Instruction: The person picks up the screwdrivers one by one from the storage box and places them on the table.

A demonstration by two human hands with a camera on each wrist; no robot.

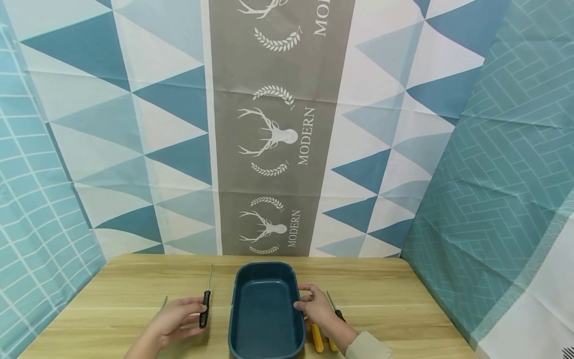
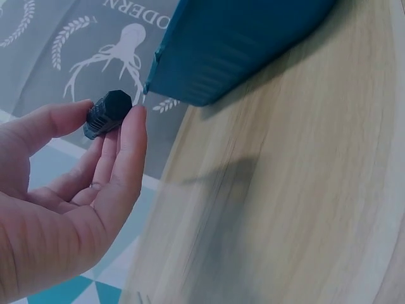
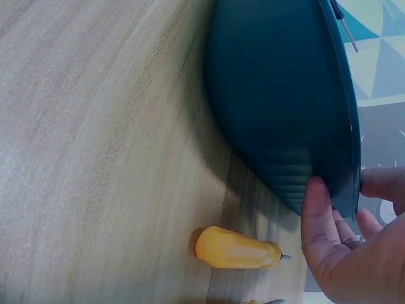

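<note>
My left hand (image 1: 172, 319) pinches the black handle of a screwdriver (image 1: 205, 310) between thumb and fingers. Its thin metal shaft points toward the back wall. In the left wrist view the butt of that handle (image 2: 114, 113) faces the camera, held above the wooden table. Right of it a dark blue rectangular bin (image 1: 267, 319) stands on the table with nothing inside. With thumb and fingers on both sides of the wall, my right hand (image 1: 319, 309) holds the bin's right rim. In the right wrist view the bin's outer side (image 3: 278, 95) shows ribbed lines near the fingertips.
A yellow-handled screwdriver (image 3: 234, 248) lies right of the bin. Another yellow handle (image 1: 333, 345) and a black-handled screwdriver (image 1: 340, 315) lie beside it, partly hidden by my right arm. A thin tool tip (image 1: 163, 301) shows behind my left hand. Patterned cloth (image 1: 269, 149) hangs behind the table.
</note>
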